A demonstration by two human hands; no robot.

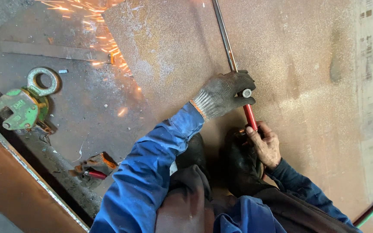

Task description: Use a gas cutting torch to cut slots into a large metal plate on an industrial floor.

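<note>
My left hand [222, 93], in a dirty grey knit glove, is closed around a long thin metal rod [223, 35] that runs up and away over a rusty steel plate [290, 60]. A small white stick end [247, 92] pokes out between the gloved fingers. My bare right hand [265, 144] grips the rod's red handle section [250, 116] just below the glove. Both blue sleeves reach forward over my dark boots [238, 166].
Orange sparks [104, 39] fly across the plate's upper left edge. A green lifting clamp with a ring [24, 103] lies on the floor at left. A small red-handled tool [92, 173] lies near my left elbow. A rusty beam edge [22, 172] runs along the lower left.
</note>
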